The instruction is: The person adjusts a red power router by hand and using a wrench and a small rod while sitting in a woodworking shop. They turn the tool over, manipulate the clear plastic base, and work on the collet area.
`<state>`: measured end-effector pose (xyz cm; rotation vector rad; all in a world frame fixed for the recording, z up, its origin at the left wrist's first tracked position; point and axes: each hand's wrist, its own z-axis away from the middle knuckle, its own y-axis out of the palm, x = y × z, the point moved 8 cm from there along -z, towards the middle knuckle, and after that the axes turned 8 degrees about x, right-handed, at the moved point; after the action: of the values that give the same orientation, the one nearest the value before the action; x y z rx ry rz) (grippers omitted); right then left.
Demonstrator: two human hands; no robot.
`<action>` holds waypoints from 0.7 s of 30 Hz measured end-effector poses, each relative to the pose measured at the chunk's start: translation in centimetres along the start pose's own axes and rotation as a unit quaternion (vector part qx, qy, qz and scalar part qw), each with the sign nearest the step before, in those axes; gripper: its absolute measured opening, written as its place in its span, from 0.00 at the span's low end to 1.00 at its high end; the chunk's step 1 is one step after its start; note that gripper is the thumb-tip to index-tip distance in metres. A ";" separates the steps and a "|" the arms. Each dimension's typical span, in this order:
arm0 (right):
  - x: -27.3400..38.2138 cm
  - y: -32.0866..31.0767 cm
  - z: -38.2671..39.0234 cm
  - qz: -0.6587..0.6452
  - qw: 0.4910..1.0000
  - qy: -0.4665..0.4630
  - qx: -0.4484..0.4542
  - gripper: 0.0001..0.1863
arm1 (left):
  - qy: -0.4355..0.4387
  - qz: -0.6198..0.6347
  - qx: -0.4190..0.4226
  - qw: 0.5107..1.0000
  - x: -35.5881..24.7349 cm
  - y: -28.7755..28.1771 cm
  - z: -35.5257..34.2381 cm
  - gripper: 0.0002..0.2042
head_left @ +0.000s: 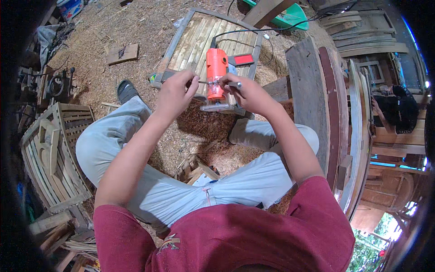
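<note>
Router (216,68), orange-bodied, lay on a slatted wooden panel (192,43) ahead of the person's legs, its flat base plate (214,108) toward the person and its cord end pointing away. The left hand (178,92) was at its left side, thumb and fingers pinched together on a thin rod (203,82) that reached to the router's narrow lower part. The right hand (248,94) was on the other side, its fingers clamped on a metal tool (235,85) whose rounded end stuck out past the knuckles; how its far end met the router could not be told. Just beside the router, to the right, lay a flat dark piece with a red face (243,59). A black cord (253,31) ran from the router's top toward the upper right, passing in front of a green basin (294,18). Shavings covered the floor (149,29) around the panel, and a short board (123,54) lay there to the left. Long planks (309,86) stood at the right, and another slatted panel (54,156) was at the far left.
</note>
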<state>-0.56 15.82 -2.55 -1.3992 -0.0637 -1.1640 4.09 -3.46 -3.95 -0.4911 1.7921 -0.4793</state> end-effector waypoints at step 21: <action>-1.9 1.6 -0.2 0.012 0.992 0.051 -0.112 0.12 | -0.245 0.040 0.068 0.966 7.9 3.0 0.1 0.14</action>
<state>-0.55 16.35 -5.01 -1.5287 0.1595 -1.2496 1.93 -5.38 -11.85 -0.3972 1.2879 -0.3812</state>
